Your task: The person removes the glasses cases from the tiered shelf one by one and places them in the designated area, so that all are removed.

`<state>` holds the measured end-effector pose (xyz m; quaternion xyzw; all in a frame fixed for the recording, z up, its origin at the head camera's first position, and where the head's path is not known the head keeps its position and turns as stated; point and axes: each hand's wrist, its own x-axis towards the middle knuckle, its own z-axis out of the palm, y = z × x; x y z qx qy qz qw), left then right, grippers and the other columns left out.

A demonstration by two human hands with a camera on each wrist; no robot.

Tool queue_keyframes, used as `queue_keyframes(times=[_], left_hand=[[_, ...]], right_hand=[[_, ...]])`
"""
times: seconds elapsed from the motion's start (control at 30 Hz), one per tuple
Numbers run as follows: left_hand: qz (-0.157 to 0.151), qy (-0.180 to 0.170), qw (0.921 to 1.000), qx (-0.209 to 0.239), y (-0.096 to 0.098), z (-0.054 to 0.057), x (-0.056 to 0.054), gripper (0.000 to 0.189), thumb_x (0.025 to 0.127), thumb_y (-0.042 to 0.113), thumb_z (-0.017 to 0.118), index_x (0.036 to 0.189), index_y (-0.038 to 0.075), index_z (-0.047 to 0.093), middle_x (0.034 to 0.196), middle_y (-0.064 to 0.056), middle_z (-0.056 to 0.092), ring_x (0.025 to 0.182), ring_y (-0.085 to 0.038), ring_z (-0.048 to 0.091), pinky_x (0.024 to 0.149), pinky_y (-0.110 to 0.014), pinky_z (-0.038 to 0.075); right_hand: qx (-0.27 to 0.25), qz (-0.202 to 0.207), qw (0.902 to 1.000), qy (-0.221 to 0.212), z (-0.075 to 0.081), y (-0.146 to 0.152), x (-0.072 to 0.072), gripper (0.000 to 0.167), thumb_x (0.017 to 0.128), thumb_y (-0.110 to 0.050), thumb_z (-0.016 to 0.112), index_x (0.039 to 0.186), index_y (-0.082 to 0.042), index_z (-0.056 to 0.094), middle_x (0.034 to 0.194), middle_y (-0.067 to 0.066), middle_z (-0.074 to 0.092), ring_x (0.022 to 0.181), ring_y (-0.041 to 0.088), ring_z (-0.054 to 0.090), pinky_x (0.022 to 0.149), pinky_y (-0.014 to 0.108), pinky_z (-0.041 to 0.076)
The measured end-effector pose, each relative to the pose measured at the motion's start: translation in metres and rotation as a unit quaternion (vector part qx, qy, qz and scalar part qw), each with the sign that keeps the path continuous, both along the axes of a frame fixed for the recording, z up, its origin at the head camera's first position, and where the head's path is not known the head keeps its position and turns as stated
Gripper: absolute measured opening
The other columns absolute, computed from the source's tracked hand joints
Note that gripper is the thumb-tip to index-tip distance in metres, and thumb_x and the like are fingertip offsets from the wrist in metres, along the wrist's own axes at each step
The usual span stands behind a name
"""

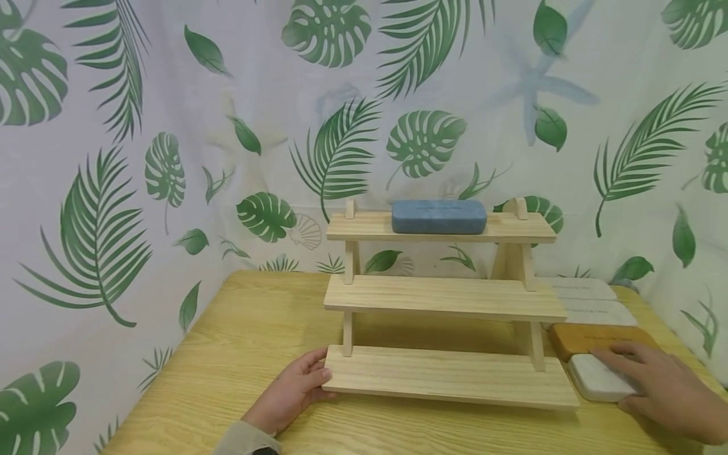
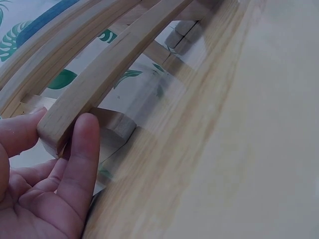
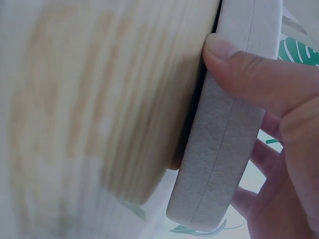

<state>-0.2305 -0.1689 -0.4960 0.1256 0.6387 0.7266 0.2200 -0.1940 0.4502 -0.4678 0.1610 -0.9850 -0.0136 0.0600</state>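
Observation:
A three-tier wooden display stand (image 1: 443, 297) stands on the table. My left hand (image 1: 296, 385) pinches the left end of its lowest shelf (image 2: 84, 94), thumb on one side and fingers beneath in the left wrist view. On the top tier lies a blue glasses case (image 1: 438, 217). To the right of the stand, my right hand (image 1: 660, 385) holds a whitish glasses case (image 1: 600, 378) with a textured surface and a seam along its side. In the right wrist view the thumb (image 3: 224, 50) presses one edge of that case while the other fingers reach behind it.
Just behind the held case lies a brown glasses case (image 1: 597, 338). Farther back are two pale cases, one (image 1: 594, 311) in front of the other (image 1: 580, 289). A leaf-patterned curtain (image 1: 227, 170) hangs behind and beside the wooden table (image 1: 250, 322).

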Motion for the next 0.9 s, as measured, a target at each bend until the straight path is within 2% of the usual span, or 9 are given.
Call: queue_keyframes(times=[0.53, 0.63, 0.8, 0.9], left_hand=[[0.000, 0.000, 0.9999, 0.012, 0.000, 0.000, 0.001, 0.067, 0.106, 0.018, 0.056, 0.158, -0.004, 0.021, 0.140, -0.023, 0.052, 0.120, -0.030, 0.058, 0.092, -0.040, 0.055], [-0.002, -0.002, 0.9999, 0.013, 0.000, 0.000, 0.001, 0.067, 0.106, 0.018, 0.056, 0.159, -0.004, 0.020, 0.142, -0.024, 0.051, 0.122, -0.031, 0.057, 0.093, -0.040, 0.055], [-0.002, -0.002, 0.9999, 0.014, 0.000, 0.000, 0.000, 0.068, 0.106, 0.019, 0.057, 0.159, -0.003, 0.021, 0.141, -0.023, 0.052, 0.121, -0.030, 0.058, 0.092, -0.039, 0.055], [-0.003, -0.001, 0.9999, 0.016, -0.001, -0.001, 0.000, 0.068, 0.106, 0.019, 0.056, 0.159, -0.003, 0.020, 0.139, -0.022, 0.053, 0.120, -0.030, 0.058, 0.092, -0.039, 0.056]], right_hand=[[-0.011, -0.005, 0.9999, 0.000, 0.000, -0.005, -0.003, 0.082, 0.063, -0.027, 0.095, 0.136, -0.007, 0.063, 0.122, 0.024, 0.056, 0.103, 0.044, 0.058, 0.077, 0.059, 0.052], [-0.013, -0.013, 0.9998, -0.006, 0.001, -0.006, -0.004, 0.084, 0.064, -0.035, 0.095, 0.136, -0.007, 0.063, 0.123, 0.024, 0.056, 0.104, 0.045, 0.057, 0.078, 0.059, 0.052], [-0.014, -0.026, 0.9993, -0.022, 0.006, -0.008, -0.005, 0.092, 0.065, -0.058, 0.088, 0.137, -0.007, 0.062, 0.124, 0.026, 0.056, 0.106, 0.049, 0.056, 0.078, 0.062, 0.051], [-0.011, -0.019, 0.9997, -0.009, 0.011, -0.010, -0.003, 0.091, 0.067, -0.065, 0.083, 0.135, -0.008, 0.063, 0.124, 0.027, 0.057, 0.105, 0.050, 0.057, 0.077, 0.064, 0.050]])
